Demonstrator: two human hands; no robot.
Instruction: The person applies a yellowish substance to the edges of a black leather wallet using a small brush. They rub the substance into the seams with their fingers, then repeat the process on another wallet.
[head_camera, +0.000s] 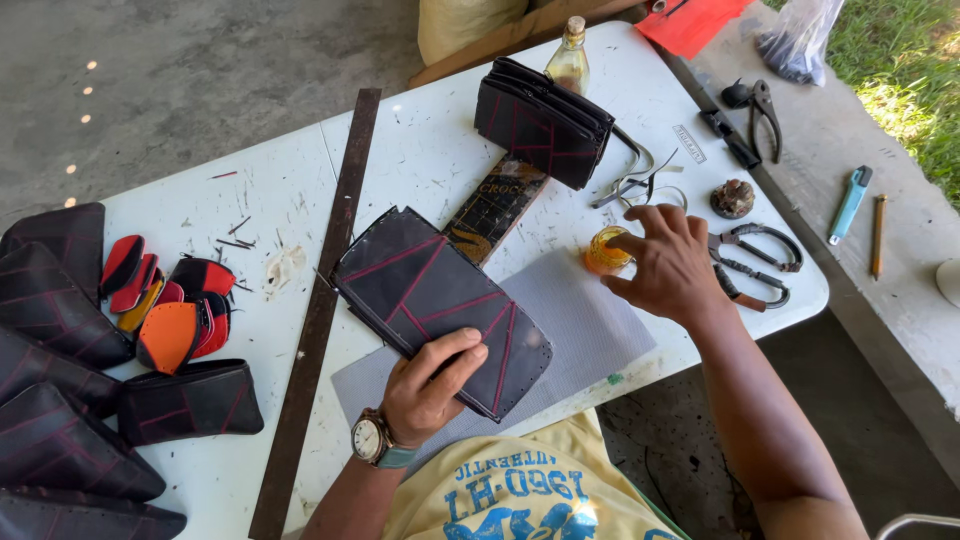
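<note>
Black stitched pouch (440, 305), with its red seam lines, lies flat on the grey sheet (590, 320) at the near edge of the white table (420, 150), just in front of me. It looks light and limp to me, rubbery and a bit grippy rather than slick, so I judge it will bend if lifted by one corner; the near long edge is the sound place to take it, thumb under and fingers on top. My left hand (428, 385) is doing about that: fingers curled loosely over the near corner, pressing it down, hand half closed on it. My right hand (668, 262) is out to the side, fingers spread and bent over a small amber jar (607, 250), fingertips touching its rim; I cannot tell whether it is truly gripped. Scissors (755, 265) lie just beyond that hand.
</note>
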